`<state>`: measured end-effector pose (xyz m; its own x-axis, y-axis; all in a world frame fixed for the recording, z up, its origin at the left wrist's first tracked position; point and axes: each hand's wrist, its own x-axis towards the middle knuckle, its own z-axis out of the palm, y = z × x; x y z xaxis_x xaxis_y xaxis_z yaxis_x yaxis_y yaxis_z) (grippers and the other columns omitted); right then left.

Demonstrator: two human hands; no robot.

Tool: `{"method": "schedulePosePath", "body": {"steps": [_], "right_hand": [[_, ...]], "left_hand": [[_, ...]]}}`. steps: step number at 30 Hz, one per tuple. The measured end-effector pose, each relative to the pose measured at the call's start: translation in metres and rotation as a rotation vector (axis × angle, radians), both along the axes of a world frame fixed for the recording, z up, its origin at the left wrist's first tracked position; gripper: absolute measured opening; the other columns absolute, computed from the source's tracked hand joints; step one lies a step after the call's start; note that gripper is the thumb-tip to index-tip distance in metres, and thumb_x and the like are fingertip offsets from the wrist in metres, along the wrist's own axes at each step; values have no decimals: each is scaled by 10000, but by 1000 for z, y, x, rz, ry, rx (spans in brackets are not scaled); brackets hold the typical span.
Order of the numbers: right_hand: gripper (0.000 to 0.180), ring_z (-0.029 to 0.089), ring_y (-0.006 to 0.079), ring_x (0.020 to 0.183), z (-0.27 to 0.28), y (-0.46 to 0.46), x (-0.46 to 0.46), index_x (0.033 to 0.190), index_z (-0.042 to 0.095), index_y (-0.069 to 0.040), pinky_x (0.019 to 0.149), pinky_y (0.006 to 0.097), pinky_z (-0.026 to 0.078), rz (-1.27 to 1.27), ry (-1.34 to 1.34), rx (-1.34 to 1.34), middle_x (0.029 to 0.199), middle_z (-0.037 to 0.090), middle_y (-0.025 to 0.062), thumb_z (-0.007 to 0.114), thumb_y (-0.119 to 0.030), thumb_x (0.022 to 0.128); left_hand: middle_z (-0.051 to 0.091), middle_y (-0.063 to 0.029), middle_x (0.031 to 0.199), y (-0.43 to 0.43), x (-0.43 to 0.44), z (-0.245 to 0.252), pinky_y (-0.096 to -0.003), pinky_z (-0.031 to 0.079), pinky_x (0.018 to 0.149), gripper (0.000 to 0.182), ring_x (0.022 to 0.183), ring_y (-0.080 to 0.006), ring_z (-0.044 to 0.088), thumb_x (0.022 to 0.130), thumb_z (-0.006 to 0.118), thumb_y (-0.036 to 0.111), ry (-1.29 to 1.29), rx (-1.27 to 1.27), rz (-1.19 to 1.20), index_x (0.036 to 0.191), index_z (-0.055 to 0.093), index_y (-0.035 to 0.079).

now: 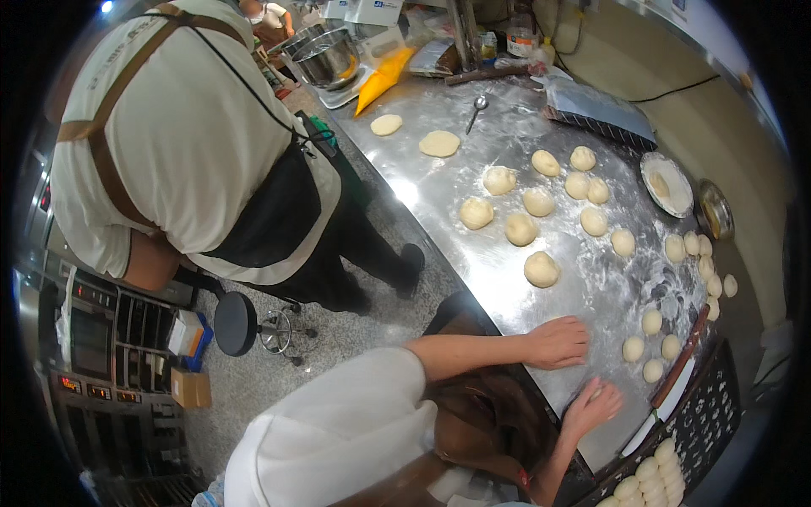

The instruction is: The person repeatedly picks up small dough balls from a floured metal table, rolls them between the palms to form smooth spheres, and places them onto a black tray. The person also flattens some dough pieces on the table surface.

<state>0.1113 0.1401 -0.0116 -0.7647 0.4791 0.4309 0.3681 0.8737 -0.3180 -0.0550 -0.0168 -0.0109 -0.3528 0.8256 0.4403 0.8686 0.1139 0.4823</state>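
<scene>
My left hand (561,342) lies palm down on the steel worktable (570,285), its fingers together; what is under it is hidden. Nearer the table's front edge, my right hand (594,405) is cupped low over the steel, and a small pale patch, perhaps dough, shows between thumb and fingers. Large dough balls, one of them (542,269) above my left hand in the view, are spread over the floured steel. Several small dough balls (652,322) sit to the right of my hands. A brown rolling pin (681,361) and a long knife (675,390) lie beyond them.
A black tray (709,393) and rows of dough pieces (652,475) are at lower right. A flour bowl (666,184), spoon (480,104), flattened dough (439,144) and yellow piping bag (385,79) lie farther up. A co-worker (171,127) stands at left by a stool (236,323).
</scene>
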Motion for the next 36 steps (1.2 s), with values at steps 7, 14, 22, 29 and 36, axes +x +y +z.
{"method": "schedulePosePath", "body": {"steps": [7, 14, 22, 29, 36], "right_hand": [[323, 526, 443, 1008, -2, 46, 17, 1032, 597, -10, 874, 555, 402, -101, -91, 22, 1001, 562, 217, 598, -333, 1043], [298, 541, 411, 1005, -5, 9, 7, 1016, 608, -35, 878, 551, 404, -72, 66, -84, 983, 578, 190, 593, -331, 1054], [272, 533, 434, 903, -11, 82, 23, 951, 576, 7, 826, 541, 415, -77, -26, 67, 953, 566, 222, 588, -242, 1061], [283, 529, 452, 911, 6, 4, 25, 946, 579, 24, 842, 550, 421, 30, 82, -197, 911, 558, 231, 595, -238, 1051], [260, 540, 447, 929, 5, 71, 18, 930, 588, 7, 858, 556, 427, -71, 47, -71, 936, 578, 238, 605, -226, 1045]], "left_hand": [[560, -108, 977, -21, -28, 19, -460, 415, 869, 203, 965, -330, 548, 963, 659, 272, 1, -59, 72, 935, 592, 83], [573, -95, 1029, 2, 8, 8, -459, 416, 891, 157, 1019, -327, 535, 946, 678, 221, -284, -45, 266, 962, 588, 93], [560, -107, 967, -26, -39, 23, -472, 424, 849, 161, 981, -348, 543, 951, 674, 212, -101, 38, 34, 940, 584, 79], [564, -131, 949, -13, 21, 0, -482, 438, 829, 175, 944, -361, 549, 968, 666, 225, -380, 190, 2, 930, 591, 71], [561, -129, 947, -33, -23, 28, -483, 437, 819, 136, 951, -358, 545, 895, 693, 164, -100, 69, 103, 910, 584, 83]]}}
